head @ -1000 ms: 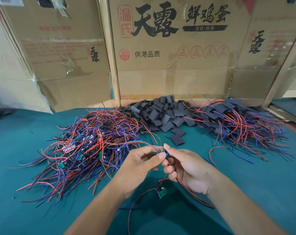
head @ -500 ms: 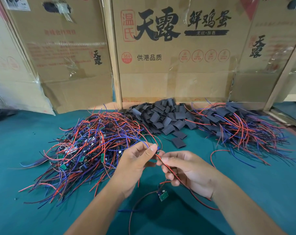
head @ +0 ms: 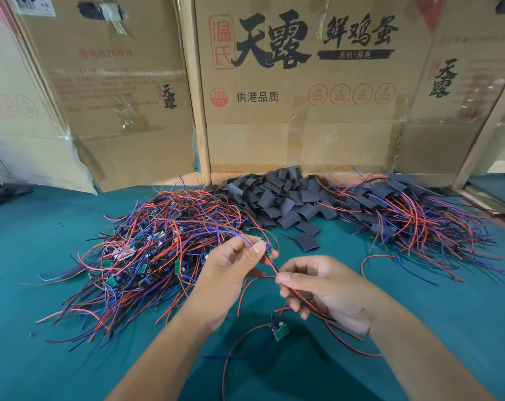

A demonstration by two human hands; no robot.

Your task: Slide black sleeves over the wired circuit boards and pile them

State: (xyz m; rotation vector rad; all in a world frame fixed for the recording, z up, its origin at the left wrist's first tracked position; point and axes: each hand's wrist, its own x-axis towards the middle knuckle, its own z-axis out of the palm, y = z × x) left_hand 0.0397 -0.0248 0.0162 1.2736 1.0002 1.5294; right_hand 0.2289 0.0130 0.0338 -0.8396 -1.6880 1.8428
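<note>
Teal cloth covers the table (head: 43, 357). Entries run left to right.

Heap of unsleeved boards (head: 158, 244): far left of centre, red and blue leads tangled, small green boards showing among them.

Left hand (head: 231, 273): thumb and fingers pinched on a wired circuit board (head: 267, 249), held above the cloth at the near right edge of that heap.

Red lead (head: 271, 266): runs from the held board down and to the right into the right hand; its long axis slants from far-left to near-right.

Right hand (head: 326, 290): fingers curled, thumb and forefinger clamped on the lead just beside the left hand.

Second board (head: 279, 332): lies loose on the cloth, near side, below and between the two hands.

Pile of black sleeves (head: 280, 195): far centre, against the cardboard boxes (head: 303, 125). One stray sleeve (head: 307, 243) lies nearest, just beyond the hands and to the right of the held board. The right hand appears the nearer to it.

Finished pile (head: 413, 215): far right, sleeved boards with leads fanned toward the near side.

Judgement: the leads are likely being gathered before a sleeve is fetched.
</note>
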